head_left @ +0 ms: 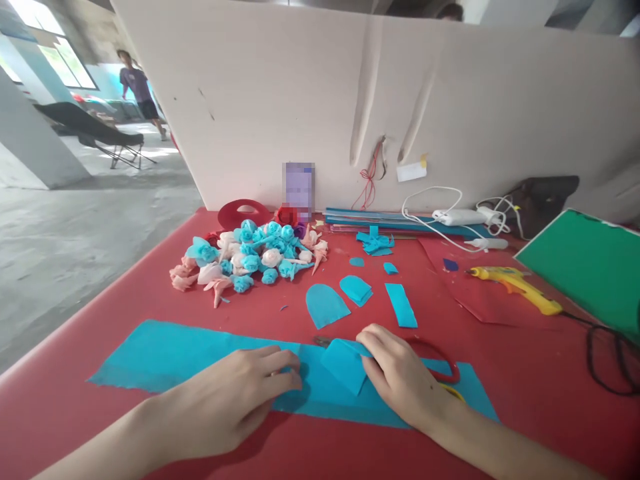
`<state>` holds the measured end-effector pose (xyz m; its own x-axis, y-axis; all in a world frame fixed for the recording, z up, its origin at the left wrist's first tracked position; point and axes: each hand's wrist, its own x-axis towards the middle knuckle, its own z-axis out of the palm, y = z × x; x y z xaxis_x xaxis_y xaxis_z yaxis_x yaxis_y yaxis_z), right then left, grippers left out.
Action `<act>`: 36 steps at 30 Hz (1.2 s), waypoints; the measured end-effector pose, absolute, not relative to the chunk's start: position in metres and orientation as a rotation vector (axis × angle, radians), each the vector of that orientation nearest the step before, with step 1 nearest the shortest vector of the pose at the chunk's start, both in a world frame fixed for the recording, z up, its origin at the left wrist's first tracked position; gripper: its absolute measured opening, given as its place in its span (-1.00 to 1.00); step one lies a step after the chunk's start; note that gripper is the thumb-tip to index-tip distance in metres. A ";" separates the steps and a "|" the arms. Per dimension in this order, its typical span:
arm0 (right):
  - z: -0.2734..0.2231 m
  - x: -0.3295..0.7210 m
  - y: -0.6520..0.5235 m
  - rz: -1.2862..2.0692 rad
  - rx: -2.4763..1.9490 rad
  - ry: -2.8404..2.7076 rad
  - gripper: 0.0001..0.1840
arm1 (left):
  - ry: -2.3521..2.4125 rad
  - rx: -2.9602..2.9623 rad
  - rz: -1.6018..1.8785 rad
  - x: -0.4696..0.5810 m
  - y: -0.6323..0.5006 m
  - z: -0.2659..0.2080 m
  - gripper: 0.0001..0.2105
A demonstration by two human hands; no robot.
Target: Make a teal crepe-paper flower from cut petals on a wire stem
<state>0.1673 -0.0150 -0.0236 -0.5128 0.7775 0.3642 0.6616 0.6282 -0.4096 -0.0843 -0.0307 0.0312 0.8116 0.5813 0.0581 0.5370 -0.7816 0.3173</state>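
A long strip of blue crepe paper (200, 347) lies across the front of the red table. My right hand (400, 370) pinches a small folded piece of blue crepe paper (346, 363) above the strip. Under that hand are scissors with a red handle (453, 357); part of their blades shows behind the folded piece. My left hand (250, 393) rests over the strip with loosely bent fingers, slightly apart, and nothing visible in them. Cut blue pieces lie just beyond: a rounded one (327, 307), a small rounded stack (356, 291) and a rectangular one (401, 305).
Blue, white and pink paper roses (250, 257) are heaped at back left. Blue scraps (375, 241), a white power strip (460, 217) and a yellow glue gun (517, 287) with a black cord lie farther right, beside a green board (590, 267). A white panel (275, 100) stands behind; a person (137, 87) is far left.
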 end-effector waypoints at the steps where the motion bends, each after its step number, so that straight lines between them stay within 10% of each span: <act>1: -0.024 0.167 -0.015 0.281 -1.135 -2.333 -0.77 | 0.835 2.693 0.198 -0.085 -0.031 0.030 -0.59; 26: 0.021 0.202 -0.016 0.451 -1.433 -1.845 -0.65 | 0.732 2.737 0.058 -0.089 -0.028 0.022 -0.53; 36: 0.025 0.282 0.023 0.201 -1.772 -1.710 -0.67 | 1.361 2.667 0.242 -0.078 -0.036 -0.002 -0.59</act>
